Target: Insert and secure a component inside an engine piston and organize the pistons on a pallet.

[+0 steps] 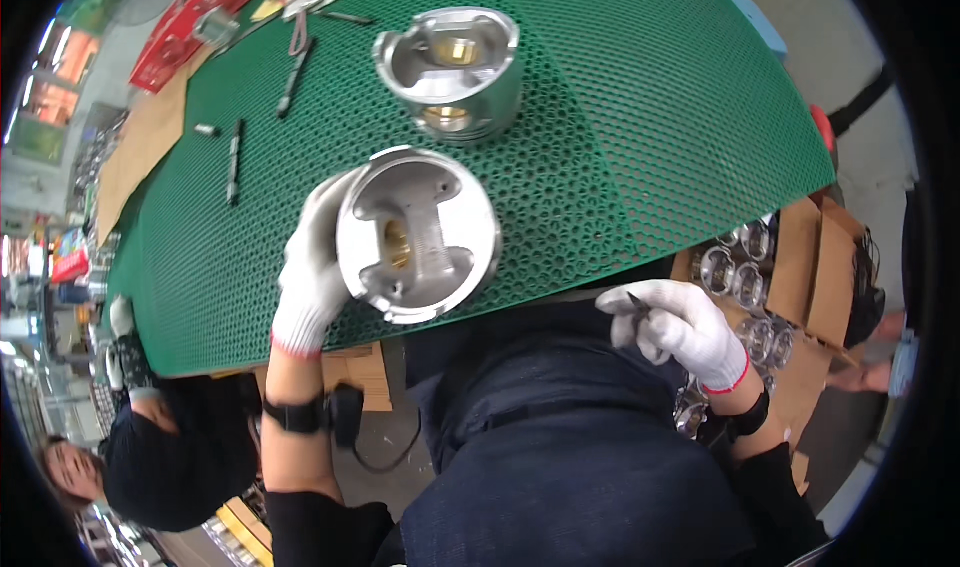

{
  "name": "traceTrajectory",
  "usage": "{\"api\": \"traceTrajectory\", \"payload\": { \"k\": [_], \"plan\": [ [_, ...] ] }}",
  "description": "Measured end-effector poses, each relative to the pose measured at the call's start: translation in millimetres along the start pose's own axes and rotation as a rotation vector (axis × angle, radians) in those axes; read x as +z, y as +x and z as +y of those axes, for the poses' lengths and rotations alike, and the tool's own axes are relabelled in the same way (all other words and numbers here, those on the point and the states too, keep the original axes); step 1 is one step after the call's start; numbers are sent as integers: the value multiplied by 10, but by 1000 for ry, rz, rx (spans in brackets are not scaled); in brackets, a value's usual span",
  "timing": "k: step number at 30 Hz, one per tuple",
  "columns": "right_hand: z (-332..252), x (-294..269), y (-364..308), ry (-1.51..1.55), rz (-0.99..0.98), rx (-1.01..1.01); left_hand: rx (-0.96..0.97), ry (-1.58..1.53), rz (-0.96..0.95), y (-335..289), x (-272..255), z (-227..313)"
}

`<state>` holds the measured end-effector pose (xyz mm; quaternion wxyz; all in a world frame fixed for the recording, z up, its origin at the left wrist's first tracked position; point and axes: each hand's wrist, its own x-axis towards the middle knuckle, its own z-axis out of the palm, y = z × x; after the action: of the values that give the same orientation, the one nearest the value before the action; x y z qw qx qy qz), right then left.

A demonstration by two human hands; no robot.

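My left hand, in a white knit glove, grips the side of a silver metal piston. The piston is tilted so its hollow inside faces me, with a brass-coloured bushing showing in the pin bore. My right hand, gloved too, is off the table's near edge with its fingers curled around a thin dark pointed tool; most of that tool is hidden in the glove. Beyond the held piston a second piston stands on the green perforated mat, its open side up.
Dark pen-like tools lie on the mat's left part, near a brown cardboard sheet and a red case. Right of me, cardboard boxes hold several pistons. A person is at the left.
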<state>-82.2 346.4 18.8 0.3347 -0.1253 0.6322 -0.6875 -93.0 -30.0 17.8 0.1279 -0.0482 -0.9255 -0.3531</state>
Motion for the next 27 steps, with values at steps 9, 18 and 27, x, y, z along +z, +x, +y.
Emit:
{"api": "traceTrajectory", "payload": {
  "k": [9,18,27],
  "plan": [
    [-344,265,468,-508,115,-213,484,504,-102,92,119,1212],
    [-361,335,671,-488,152,-189,453,533,-104,201,240,1271],
    [-433,326,622,-1154,35,-607,262,668,-354,597,239,1326]
  ]
}}
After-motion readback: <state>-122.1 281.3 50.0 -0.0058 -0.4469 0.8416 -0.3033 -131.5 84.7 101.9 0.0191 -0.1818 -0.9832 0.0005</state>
